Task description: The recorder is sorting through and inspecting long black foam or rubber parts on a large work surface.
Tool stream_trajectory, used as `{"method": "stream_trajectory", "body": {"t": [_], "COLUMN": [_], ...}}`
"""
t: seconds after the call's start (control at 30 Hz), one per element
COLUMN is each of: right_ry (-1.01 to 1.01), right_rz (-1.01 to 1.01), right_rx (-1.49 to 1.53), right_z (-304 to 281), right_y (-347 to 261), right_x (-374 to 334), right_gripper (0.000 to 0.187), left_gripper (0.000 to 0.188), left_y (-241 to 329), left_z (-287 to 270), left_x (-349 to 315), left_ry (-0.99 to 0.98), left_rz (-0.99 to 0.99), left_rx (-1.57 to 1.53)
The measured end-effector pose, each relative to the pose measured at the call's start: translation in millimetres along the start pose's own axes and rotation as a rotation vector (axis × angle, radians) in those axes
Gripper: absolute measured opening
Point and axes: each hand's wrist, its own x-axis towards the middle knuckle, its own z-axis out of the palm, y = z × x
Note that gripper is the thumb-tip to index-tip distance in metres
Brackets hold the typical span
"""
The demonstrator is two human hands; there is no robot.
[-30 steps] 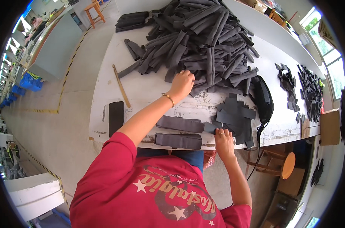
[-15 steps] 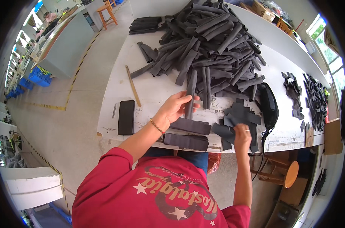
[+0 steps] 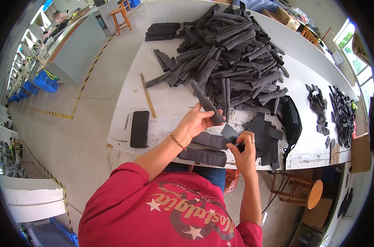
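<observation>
My left hand [image 3: 197,122] grips a rolled dark fabric tube [image 3: 205,101], its near end pointing toward my other hand. Between the fingers of my right hand [image 3: 243,151] is a flat dark grey rectangular piece [image 3: 230,133], its corner close to the tube's end; the two look just apart. Under my hands lie two stacks of folded dark strips, the nearer strip stack [image 3: 203,157] by the table's front edge. A loose pile of flat dark pieces [image 3: 268,138] sits right of my right hand. Beyond, a large heap of dark fabric tubes [image 3: 236,53] covers the table's back.
A black phone [image 3: 139,129] and a wooden stick [image 3: 147,95] lie at the left. A black pouch [image 3: 291,119] with a cord rests at the right. Neatly stacked strips [image 3: 162,31] are at the far left, dark scraps [image 3: 317,108] far right. A wooden stool [image 3: 314,194] stands below the table's right side.
My right hand has lifted a flat piece from the loose pile and brought it left, near the tube. My left hand has tilted the tube, its near end now swung right.
</observation>
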Motion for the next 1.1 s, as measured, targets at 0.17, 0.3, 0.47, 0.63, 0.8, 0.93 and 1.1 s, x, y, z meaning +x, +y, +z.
{"method": "stream_trajectory", "body": {"t": [0.17, 0.3, 0.47, 0.63, 0.8, 0.93, 1.1], "right_ry": [0.023, 0.046, 0.123, 0.169, 0.156, 0.169, 0.202], "right_rz": [-0.002, 0.0, 0.064, 0.23, 0.026, 0.063, 0.14], "right_rx": [0.018, -0.016, 0.027, 0.138, 0.031, 0.084, 0.054], "right_z": [1.9, 7.1, 13.1, 17.9, 20.2, 19.9, 21.4], "right_y": [4.8, 1.1, -21.4, -21.6, -13.5, -17.9, -24.7], "right_x": [-7.5, -9.4, 0.4, -2.5, -1.9, 2.5, 6.6], "right_gripper": [0.036, 0.033, 0.035, 0.042, 0.039, 0.035, 0.04], "left_gripper": [0.035, 0.031, 0.03, 0.029, 0.027, 0.026, 0.027], "left_y": [1.0, 0.5, 0.3, 3.2, 2.5, 2.0, 5.6], "left_z": [-3.1, -2.9, -1.6, 0.9, -0.3, -1.0, 1.6], "left_x": [2.6, 4.9, 4.6, 2.7, 3.1, 2.8, -1.1], "left_ry": [-0.006, -0.012, 0.032, 0.04, 0.034, 0.026, 0.02], "left_rz": [0.048, 0.048, 0.052, 0.058, 0.048, 0.047, 0.038], "left_rx": [0.12, 0.093, 0.074, 0.059, 0.04, 0.033, 0.035]}}
